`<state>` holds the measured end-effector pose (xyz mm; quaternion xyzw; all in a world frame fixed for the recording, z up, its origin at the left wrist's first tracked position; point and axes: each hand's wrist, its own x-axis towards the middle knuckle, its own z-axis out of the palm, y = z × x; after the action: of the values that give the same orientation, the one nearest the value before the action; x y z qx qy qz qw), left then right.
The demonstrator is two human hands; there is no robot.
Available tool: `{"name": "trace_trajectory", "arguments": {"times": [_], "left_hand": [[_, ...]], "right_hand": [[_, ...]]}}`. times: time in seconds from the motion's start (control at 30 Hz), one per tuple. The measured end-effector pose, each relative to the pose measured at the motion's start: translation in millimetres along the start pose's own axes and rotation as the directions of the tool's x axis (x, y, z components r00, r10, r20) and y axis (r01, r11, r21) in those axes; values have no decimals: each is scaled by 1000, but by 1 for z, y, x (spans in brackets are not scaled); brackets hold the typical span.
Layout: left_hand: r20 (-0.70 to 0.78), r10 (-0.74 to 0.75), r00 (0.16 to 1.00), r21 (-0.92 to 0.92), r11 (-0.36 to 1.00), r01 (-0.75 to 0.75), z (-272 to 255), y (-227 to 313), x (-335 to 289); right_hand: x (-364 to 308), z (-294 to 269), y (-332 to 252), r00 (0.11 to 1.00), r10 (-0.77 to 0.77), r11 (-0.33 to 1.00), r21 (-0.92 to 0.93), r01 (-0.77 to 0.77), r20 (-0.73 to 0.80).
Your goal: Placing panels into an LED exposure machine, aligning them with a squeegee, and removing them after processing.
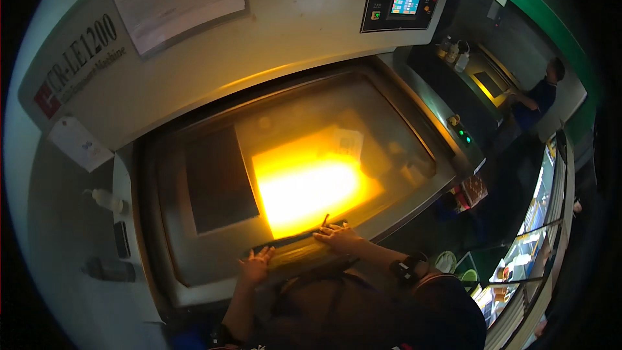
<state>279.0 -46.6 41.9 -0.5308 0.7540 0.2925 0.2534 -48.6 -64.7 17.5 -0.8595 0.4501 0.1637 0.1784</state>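
Both of my hands lie at the front edge of a machine's glass bed point(311, 113), where a yellow-white glow point(311, 188) shines. My left hand point(258, 266) rests with fingers spread at the left end of a dark strip point(291, 244) along the glow's near side. At the strip's right end, my right hand point(339, 238) lies flat with its fingers stretched out. A thin dark piece point(325, 220) sticks up by its fingertips; I cannot make out what it is. Left of the glow lies a dark rectangular sheet point(221, 181).
Above the bed hangs the machine's pale hood with a control panel point(402, 4) and a taped paper point(181, 0). A white bottle point(107, 201) and a dark phone-like slab point(122, 240) sit at left. Another person point(534, 100) works at a lit bed, far right.
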Motion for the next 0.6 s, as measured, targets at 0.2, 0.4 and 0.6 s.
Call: {"name": "trace_trajectory", "arguments": {"times": [0.2, 0.4, 0.6], "left_hand": [[-415, -191, 889, -94, 981, 167, 31, 47, -11], [-273, -276, 921, -207, 952, 224, 66, 111, -18], [-198, -540, 818, -682, 675, 280, 122, 151, -43]], "right_hand": [[-13, -2, 23, 904, -32, 998, -68, 4, -426], [-38, -13, 71, 898, -262, 965, -118, 235, -353], [-33, 92, 161, 881, -188, 979, -153, 133, -433]]}}
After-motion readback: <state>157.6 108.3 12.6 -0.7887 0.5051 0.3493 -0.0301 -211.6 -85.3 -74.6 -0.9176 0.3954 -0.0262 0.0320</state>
